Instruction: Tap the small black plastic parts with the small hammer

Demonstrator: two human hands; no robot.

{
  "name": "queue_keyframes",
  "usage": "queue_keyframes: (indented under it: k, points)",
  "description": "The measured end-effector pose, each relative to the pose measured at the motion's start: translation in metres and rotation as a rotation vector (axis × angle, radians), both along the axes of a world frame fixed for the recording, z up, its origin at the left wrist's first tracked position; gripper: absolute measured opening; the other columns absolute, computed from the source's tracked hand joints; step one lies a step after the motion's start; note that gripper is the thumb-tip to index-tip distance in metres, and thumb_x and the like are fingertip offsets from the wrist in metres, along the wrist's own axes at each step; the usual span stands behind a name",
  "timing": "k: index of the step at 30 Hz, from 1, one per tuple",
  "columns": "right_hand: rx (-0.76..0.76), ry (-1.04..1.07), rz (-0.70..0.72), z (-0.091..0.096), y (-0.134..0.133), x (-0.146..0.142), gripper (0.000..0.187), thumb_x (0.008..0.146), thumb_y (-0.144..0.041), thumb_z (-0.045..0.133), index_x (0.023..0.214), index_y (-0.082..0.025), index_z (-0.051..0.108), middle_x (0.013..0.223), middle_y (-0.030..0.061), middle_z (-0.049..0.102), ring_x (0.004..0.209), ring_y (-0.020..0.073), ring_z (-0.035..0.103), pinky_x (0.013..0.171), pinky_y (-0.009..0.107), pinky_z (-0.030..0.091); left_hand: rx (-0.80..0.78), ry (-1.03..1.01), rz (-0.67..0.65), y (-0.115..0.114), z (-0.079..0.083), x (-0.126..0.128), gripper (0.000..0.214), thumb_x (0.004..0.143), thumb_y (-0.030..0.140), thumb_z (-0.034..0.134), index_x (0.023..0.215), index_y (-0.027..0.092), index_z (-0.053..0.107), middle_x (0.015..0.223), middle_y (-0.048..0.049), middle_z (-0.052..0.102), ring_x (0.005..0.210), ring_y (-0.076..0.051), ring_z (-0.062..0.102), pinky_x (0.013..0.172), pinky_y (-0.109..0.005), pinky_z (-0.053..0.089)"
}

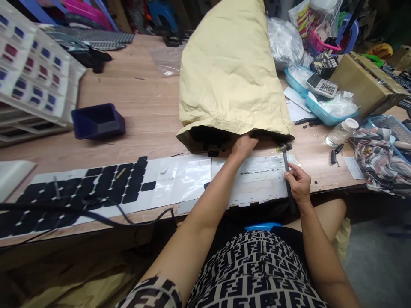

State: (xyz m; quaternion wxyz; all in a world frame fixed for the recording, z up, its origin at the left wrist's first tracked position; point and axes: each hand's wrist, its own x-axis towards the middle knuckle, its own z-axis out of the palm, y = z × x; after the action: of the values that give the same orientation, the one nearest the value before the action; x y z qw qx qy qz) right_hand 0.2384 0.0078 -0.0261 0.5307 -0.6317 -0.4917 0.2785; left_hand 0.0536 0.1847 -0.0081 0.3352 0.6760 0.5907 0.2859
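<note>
A large yellow paper sack lies on the table with its dark mouth facing me. My left hand reaches into that mouth. Most of its fingers are hidden inside, so what they hold, if anything, does not show. To the right, my right hand is closed around the handle of a small hammer, held upright with its head near the sack's corner. Below the sack runs a white sheet. On the sheet's left part lie rows of flat black rounded pieces.
A dark blue bin and a white crate stand at left. A black cable crosses the front edge. On the right are blue baskets, a calculator, a jar, a cardboard box and crumpled cloth.
</note>
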Motion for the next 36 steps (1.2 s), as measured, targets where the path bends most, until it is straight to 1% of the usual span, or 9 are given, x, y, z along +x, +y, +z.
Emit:
queue_keyframes:
  k: [2, 5, 7, 9, 16, 21, 28, 33, 36]
  points:
    - [-0.004, -0.01, 0.004, 0.0, -0.001, 0.0, 0.038, 0.081, -0.031, 0.067, 0.115, -0.016, 0.075, 0.064, -0.0047, 0.053, 0.059, 0.012, 0.051, 0.06, 0.028, 0.043, -0.007, 0.086, 0.01, -0.025, 0.002, -0.02, 0.017, 0.078, 0.033, 0.074, 0.089, 0.02, 0.077, 0.078, -0.0062, 0.071, 0.082, -0.027, 0.066, 0.072, -0.033, 0.047]
    - [-0.009, -0.037, 0.007, 0.0, -0.001, 0.0, 0.037, 0.081, -0.031, 0.067, 0.115, -0.017, 0.075, 0.065, -0.0046, 0.053, 0.059, 0.0115, 0.049, 0.06, 0.028, 0.043, 0.06, 0.117, -0.148, -0.062, -0.003, -0.046, 0.016, 0.075, 0.031, 0.075, 0.088, 0.021, 0.077, 0.083, -0.0033, 0.07, 0.079, -0.021, 0.063, 0.07, -0.03, 0.046]
    - [-0.01, -0.066, 0.009, -0.001, -0.002, 0.0, 0.037, 0.082, -0.031, 0.067, 0.115, -0.017, 0.075, 0.066, -0.0045, 0.053, 0.059, 0.0112, 0.048, 0.059, 0.027, 0.043, 0.097, 0.089, -0.246, -0.077, -0.009, -0.055, 0.013, 0.076, 0.029, 0.075, 0.086, 0.021, 0.076, 0.085, -0.003, 0.068, 0.081, -0.02, 0.061, 0.072, -0.03, 0.046]
    - [-0.009, -0.103, 0.017, -0.001, -0.002, 0.0, 0.037, 0.083, -0.031, 0.067, 0.116, -0.017, 0.075, 0.068, -0.0043, 0.052, 0.059, 0.0111, 0.047, 0.059, 0.027, 0.043, 0.108, 0.063, -0.273, -0.084, -0.017, -0.058, 0.013, 0.077, 0.029, 0.075, 0.087, 0.021, 0.076, 0.087, -0.0032, 0.067, 0.084, -0.02, 0.061, 0.074, -0.031, 0.046]
    - [0.059, -0.35, 0.026, 0.002, -0.004, -0.003, 0.036, 0.084, -0.028, 0.065, 0.117, -0.018, 0.075, 0.072, -0.0008, 0.057, 0.062, 0.0143, 0.052, 0.063, 0.031, 0.049, 0.132, 0.019, -0.256, -0.081, -0.029, -0.044, 0.013, 0.078, 0.029, 0.079, 0.089, 0.022, 0.076, 0.088, -0.0018, 0.069, 0.09, -0.022, 0.06, 0.086, -0.036, 0.044]
    - [0.138, -0.59, 0.12, 0.014, -0.014, -0.022, 0.035, 0.086, -0.025, 0.063, 0.118, -0.021, 0.074, 0.069, 0.0, 0.063, 0.066, 0.0182, 0.057, 0.075, 0.038, 0.052, 0.111, -0.05, -0.222, -0.08, -0.031, -0.041, 0.015, 0.074, 0.027, 0.083, 0.086, 0.022, 0.076, 0.085, -0.0003, 0.069, 0.088, -0.02, 0.06, 0.083, -0.034, 0.043]
    - [0.238, -0.666, 0.199, 0.025, -0.02, -0.046, 0.036, 0.087, -0.021, 0.06, 0.12, -0.018, 0.073, 0.074, 0.0039, 0.071, 0.069, 0.0206, 0.061, 0.072, 0.037, 0.053, 0.084, -0.103, -0.211, -0.076, -0.033, -0.04, 0.017, 0.069, 0.024, 0.086, 0.077, 0.02, 0.071, 0.081, 0.0013, 0.067, 0.081, -0.018, 0.059, 0.075, -0.031, 0.041]
    - [0.197, -0.713, 0.228, 0.021, -0.018, -0.045, 0.034, 0.085, -0.019, 0.059, 0.115, -0.016, 0.075, 0.073, 0.0048, 0.071, 0.066, 0.0206, 0.06, 0.068, 0.036, 0.054, 0.075, -0.111, -0.213, -0.074, -0.032, -0.041, 0.02, 0.068, 0.023, 0.086, 0.072, 0.019, 0.067, 0.079, 0.0011, 0.066, 0.08, -0.018, 0.058, 0.074, -0.031, 0.039]
    - [0.169, -0.68, 0.184, 0.021, -0.018, -0.042, 0.034, 0.084, -0.02, 0.06, 0.115, -0.015, 0.076, 0.073, 0.0054, 0.07, 0.065, 0.0203, 0.06, 0.066, 0.036, 0.054, 0.054, -0.127, -0.223, -0.074, -0.031, -0.041, 0.018, 0.068, 0.024, 0.086, 0.073, 0.019, 0.069, 0.079, 0.0012, 0.066, 0.081, -0.018, 0.058, 0.074, -0.03, 0.04]
